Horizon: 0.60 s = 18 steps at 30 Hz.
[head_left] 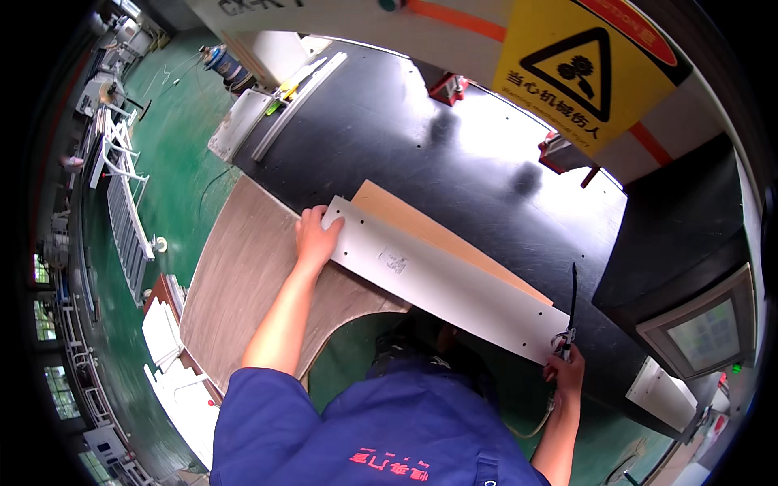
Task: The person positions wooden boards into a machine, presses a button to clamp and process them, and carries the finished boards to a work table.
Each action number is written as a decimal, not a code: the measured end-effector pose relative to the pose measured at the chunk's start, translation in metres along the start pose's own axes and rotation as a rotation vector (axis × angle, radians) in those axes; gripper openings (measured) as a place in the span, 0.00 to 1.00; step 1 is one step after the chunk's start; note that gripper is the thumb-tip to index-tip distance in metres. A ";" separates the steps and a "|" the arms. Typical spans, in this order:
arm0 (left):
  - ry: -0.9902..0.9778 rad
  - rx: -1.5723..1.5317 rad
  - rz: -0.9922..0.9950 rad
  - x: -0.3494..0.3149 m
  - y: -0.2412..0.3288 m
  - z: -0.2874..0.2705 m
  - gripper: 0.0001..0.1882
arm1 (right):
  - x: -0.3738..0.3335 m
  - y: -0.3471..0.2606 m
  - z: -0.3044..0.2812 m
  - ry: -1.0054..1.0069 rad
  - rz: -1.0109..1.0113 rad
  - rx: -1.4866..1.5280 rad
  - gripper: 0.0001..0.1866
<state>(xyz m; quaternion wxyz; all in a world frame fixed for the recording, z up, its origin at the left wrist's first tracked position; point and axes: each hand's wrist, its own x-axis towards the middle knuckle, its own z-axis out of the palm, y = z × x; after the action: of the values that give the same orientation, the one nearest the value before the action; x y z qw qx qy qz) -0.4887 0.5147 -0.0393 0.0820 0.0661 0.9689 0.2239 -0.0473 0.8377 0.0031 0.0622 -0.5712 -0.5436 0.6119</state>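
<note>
A long white panel (438, 279) with small dark holes near its ends and a printed label lies slantwise at the front of the black worktable (365, 121). My left hand (314, 236) grips its left end, thumb on the top face and fingers at the far edge. At the panel's right end, my right hand (566, 371) is closed round an air blow gun (563, 340), whose thin black nozzle points up and away. A pale hose (531, 429) runs down from the gun beside my forearm. Beyond the white panel, a tan board (397, 209) sticks out from behind it.
A brown wood-grain board (243, 275) with a curved cutout adjoins the table at left. White strips (300, 105) lie at the far left corner. Overhead a machine beam bears a yellow warning sign (587, 77). A monitor (701, 324) stands at right; a ladder (126, 219) is on the green floor.
</note>
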 end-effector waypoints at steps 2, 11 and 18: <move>-0.006 -0.027 0.024 0.000 -0.001 -0.004 0.28 | 0.006 0.011 -0.003 -0.015 -0.062 -0.070 0.13; -0.051 -0.080 -0.130 -0.001 0.009 -0.011 0.32 | 0.000 0.009 0.012 0.056 -0.052 -0.117 0.18; 0.072 -0.418 -0.130 -0.034 -0.016 -0.054 0.29 | -0.069 0.021 0.033 0.207 -0.134 0.049 0.22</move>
<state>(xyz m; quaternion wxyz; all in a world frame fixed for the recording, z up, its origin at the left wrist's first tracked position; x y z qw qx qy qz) -0.4670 0.4724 0.0056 0.0734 -0.0229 0.9059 0.4165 -0.0381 0.7613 0.0236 0.1725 -0.5920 -0.5562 0.5572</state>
